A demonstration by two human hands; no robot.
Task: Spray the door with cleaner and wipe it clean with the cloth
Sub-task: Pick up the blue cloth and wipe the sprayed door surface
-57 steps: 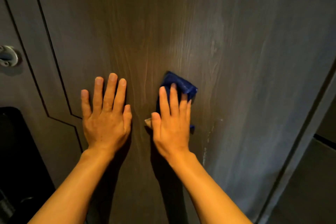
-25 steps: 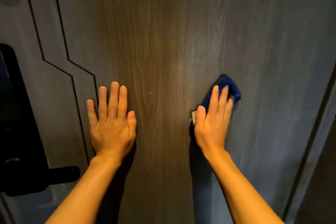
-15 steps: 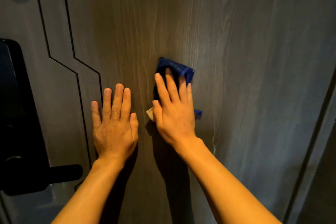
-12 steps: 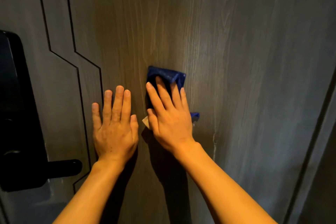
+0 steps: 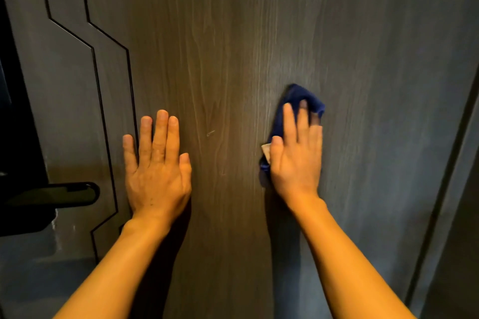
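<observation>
Left hand (image 5: pixel 156 163): flat on the door (image 5: pixel 233 33), fingers up, well left of the right hand (image 5: pixel 296 160).
Right hand: flat over the cloth (image 5: pixel 298 97), pressing it to the door.
Cloth: between the right hand and the door; its top edge shows above the fingertips, a corner shows just left of the thumb.
Small mark (image 5: pixel 210 133): on the door between the two hands, nearer the left one.
Grooves (image 5: pixel 97 80): in the door, just left of the left hand.
Door handle (image 5: pixel 55 194): left of the left wrist, beyond the grooves.
Door frame (image 5: pixel 448 163): well right of the right hand.
</observation>
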